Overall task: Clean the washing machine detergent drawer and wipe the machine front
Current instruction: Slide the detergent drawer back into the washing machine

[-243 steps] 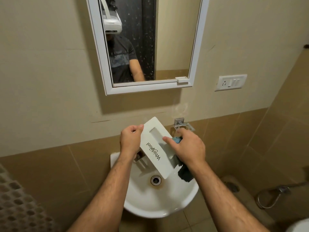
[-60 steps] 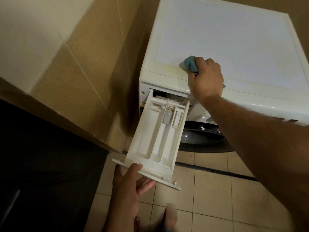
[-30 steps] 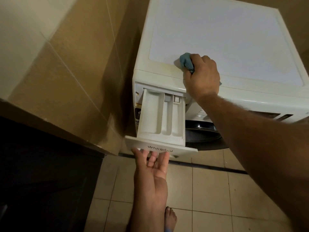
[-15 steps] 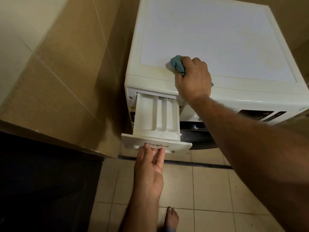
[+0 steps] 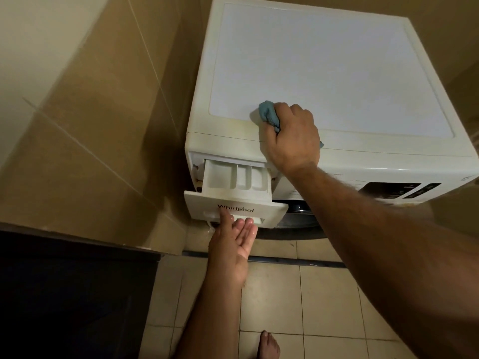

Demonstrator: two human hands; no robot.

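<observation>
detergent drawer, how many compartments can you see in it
3, side by side in the detergent drawer: a wide one on the left, a narrow middle one, one on the right. Their rear ends sit inside the washing machine, so more may be hidden.

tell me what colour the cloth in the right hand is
Light blue cloth, bunched in the right hand, clearest in the head view.

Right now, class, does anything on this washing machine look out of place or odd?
The detergent drawer sticks part-way out of the washing machine front, not flush; the left hand touches its face with straight fingers. A yellowish stain marks the top near the blue cloth gripped by the right hand.
</observation>
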